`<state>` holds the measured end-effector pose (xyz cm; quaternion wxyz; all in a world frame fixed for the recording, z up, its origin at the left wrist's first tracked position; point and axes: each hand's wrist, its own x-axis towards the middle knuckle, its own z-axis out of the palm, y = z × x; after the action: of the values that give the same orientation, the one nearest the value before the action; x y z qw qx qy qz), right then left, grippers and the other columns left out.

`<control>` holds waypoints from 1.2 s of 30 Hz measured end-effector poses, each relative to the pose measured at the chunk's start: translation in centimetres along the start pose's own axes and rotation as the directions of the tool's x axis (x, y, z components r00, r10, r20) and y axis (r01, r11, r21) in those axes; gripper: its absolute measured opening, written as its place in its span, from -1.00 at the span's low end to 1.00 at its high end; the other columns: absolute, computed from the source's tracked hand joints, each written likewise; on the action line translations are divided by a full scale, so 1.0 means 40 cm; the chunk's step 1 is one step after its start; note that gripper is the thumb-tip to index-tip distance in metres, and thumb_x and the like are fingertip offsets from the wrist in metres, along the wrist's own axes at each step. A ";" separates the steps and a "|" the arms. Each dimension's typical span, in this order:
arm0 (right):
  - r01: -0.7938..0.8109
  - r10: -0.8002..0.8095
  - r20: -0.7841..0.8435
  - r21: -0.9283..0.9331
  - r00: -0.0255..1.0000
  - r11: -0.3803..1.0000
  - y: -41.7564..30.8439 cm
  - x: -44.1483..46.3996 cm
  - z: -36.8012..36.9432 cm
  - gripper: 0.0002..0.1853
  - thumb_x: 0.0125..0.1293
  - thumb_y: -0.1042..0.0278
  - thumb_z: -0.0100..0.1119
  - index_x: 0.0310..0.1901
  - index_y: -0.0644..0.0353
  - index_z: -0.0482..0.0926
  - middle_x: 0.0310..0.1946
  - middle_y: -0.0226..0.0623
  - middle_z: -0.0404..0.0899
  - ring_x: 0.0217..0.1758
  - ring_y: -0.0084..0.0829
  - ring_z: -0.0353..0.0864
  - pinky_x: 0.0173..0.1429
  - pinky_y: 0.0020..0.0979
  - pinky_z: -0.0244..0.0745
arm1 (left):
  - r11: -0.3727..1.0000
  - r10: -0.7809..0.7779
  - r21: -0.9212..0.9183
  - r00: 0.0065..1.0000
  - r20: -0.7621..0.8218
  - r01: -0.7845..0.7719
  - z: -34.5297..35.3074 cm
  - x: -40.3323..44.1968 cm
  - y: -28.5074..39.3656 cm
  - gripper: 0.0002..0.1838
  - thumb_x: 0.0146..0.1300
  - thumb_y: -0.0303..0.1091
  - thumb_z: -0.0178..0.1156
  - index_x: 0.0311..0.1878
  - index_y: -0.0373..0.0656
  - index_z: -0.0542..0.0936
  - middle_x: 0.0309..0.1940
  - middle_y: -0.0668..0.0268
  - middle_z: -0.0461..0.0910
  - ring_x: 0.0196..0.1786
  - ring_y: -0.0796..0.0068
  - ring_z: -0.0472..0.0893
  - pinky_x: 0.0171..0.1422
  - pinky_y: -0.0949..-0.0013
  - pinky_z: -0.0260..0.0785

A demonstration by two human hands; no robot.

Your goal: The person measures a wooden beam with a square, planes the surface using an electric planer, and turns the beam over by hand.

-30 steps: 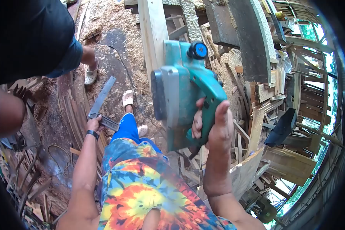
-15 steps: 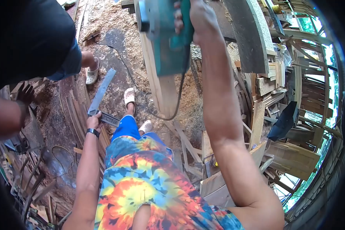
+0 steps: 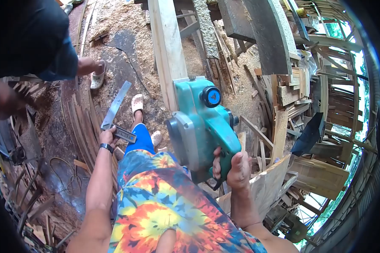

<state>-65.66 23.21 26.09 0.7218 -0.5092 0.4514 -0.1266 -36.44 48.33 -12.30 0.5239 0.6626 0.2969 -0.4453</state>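
Note:
My right hand is wrapped round the rear handle of a green electric planer, close to my body on the right. The planer's front end rests over the near part of a pale timber beam that runs away from me; whether its sole touches the wood is hidden. My left hand grips a metal try square by its dark stock, low at my left side, its blade pointing up and away. A black band circles my left wrist.
Another person stands at the far left, an arm hanging down. Wood shavings cover the floor, crossed by a black cord. Dark planks lie at the upper right. Stacked offcuts fill the right side, and long strips the left.
The planer has come back along the beam toward my body, my right elbow bending with it. My left hand with the try square has barely moved. The other person has shifted slightly left.

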 end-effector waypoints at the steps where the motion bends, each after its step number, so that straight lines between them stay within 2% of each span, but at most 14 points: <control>1: -0.009 0.009 0.008 0.005 1.000 1.000 0.001 -0.004 -0.005 -0.18 0.37 -0.50 0.05 -0.04 0.37 0.50 -0.57 -0.31 0.51 -0.59 -0.56 0.47 -0.50 -0.51 0.39 | 1.000 0.001 -0.012 1.000 0.010 -0.001 0.004 -0.004 -0.001 -0.84 0.30 -0.37 0.37 -0.13 -0.13 0.60 -0.30 0.33 0.68 -0.28 0.34 0.71 -0.23 0.11 0.64; 14: 0.083 -0.082 0.013 -0.101 0.997 0.991 -0.083 0.146 0.043 -0.25 0.45 -0.44 -0.03 -0.09 0.32 0.51 -0.63 -0.37 0.48 -0.65 -0.60 0.44 -0.55 -0.54 0.31 | 1.000 0.001 -0.026 1.000 0.012 0.000 -0.012 0.042 0.036 -0.87 0.30 -0.37 0.38 -0.17 -0.11 0.62 -0.32 0.35 0.63 -0.28 0.36 0.67 -0.23 0.14 0.57; 17: 0.088 -0.091 -0.005 -0.202 0.996 0.975 -0.128 0.206 0.073 -0.11 0.37 -0.59 -0.09 -0.09 0.37 0.48 -0.67 -0.34 0.45 -0.71 -0.55 0.42 -0.58 -0.48 0.39 | 0.999 0.007 -0.044 1.000 -0.011 -0.007 -0.016 0.048 0.046 -0.86 0.30 -0.37 0.38 -0.16 -0.12 0.60 -0.31 0.35 0.63 -0.29 0.35 0.67 -0.23 0.13 0.55; 25: 0.111 -0.123 -0.024 -0.283 0.992 0.953 -0.249 0.403 0.140 -0.20 0.44 -0.53 -0.14 -0.17 0.29 0.47 -0.68 -0.38 0.40 -0.72 -0.55 0.38 -0.60 -0.47 0.34 | 0.994 0.020 -0.108 1.000 -0.019 -0.022 -0.014 0.052 0.077 -0.86 0.34 -0.38 0.35 -0.12 -0.12 0.58 -0.30 0.34 0.63 -0.28 0.32 0.68 -0.24 0.08 0.55; 28: 0.169 -0.176 -0.010 -0.227 0.984 0.959 -0.303 0.501 0.175 -0.27 0.47 -0.44 -0.04 -0.29 0.27 0.51 -0.67 -0.40 0.44 -0.70 -0.58 0.41 -0.63 -0.46 0.30 | 0.987 0.044 -0.156 0.999 -0.004 -0.044 -0.003 0.042 0.105 -0.87 0.34 -0.39 0.33 -0.11 -0.12 0.59 -0.30 0.34 0.63 -0.26 0.32 0.68 -0.20 0.08 0.57; 30: 0.205 -0.206 0.018 -0.244 0.978 0.948 -0.341 0.589 0.200 -0.24 0.44 -0.50 -0.07 -0.23 0.25 0.49 -0.67 -0.38 0.39 -0.72 -0.55 0.36 -0.61 -0.41 0.33 | 0.983 0.063 -0.173 0.998 0.011 -0.060 0.010 0.016 0.139 -0.87 0.34 -0.40 0.33 -0.10 -0.12 0.60 -0.29 0.35 0.63 -0.24 0.33 0.69 -0.16 0.08 0.58; 32: 0.241 -0.245 0.004 -0.202 0.970 0.949 -0.386 0.679 0.226 -0.37 0.44 -0.33 0.14 -0.21 0.26 0.52 -0.63 -0.39 0.42 -0.70 -0.55 0.37 -0.59 -0.39 0.34 | 0.981 0.093 -0.171 0.995 0.034 -0.086 0.024 -0.010 0.183 -0.87 0.34 -0.41 0.32 -0.09 -0.12 0.61 -0.29 0.35 0.64 -0.21 0.33 0.69 -0.11 0.08 0.59; 35: 0.282 -0.298 -0.026 -0.257 0.954 0.924 -0.453 0.824 0.249 -0.47 0.39 -0.25 0.26 -0.24 0.18 0.59 -0.53 -0.28 0.55 -0.65 -0.44 0.43 -0.54 -0.33 0.42 | 0.966 0.178 -0.209 0.978 0.106 -0.153 0.026 -0.014 0.244 -0.86 0.33 -0.41 0.32 -0.07 -0.11 0.62 -0.27 0.35 0.65 -0.19 0.35 0.68 -0.05 0.06 0.59; 36: 0.340 -0.351 0.001 -0.242 0.936 0.908 -0.452 0.814 0.248 -0.51 0.38 -0.17 0.30 -0.20 0.21 0.58 -0.55 -0.32 0.51 -0.66 -0.47 0.41 -0.55 -0.35 0.40 | 0.962 0.204 -0.204 0.974 0.100 -0.181 0.034 -0.028 0.280 -0.84 0.33 -0.43 0.33 -0.06 -0.10 0.62 -0.24 0.36 0.67 -0.19 0.38 0.69 -0.10 0.14 0.62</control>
<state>-34.67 0.33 25.16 0.6116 -0.6612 0.3815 -0.2080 -27.68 44.03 -6.54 0.6436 0.6062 0.2408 -0.4004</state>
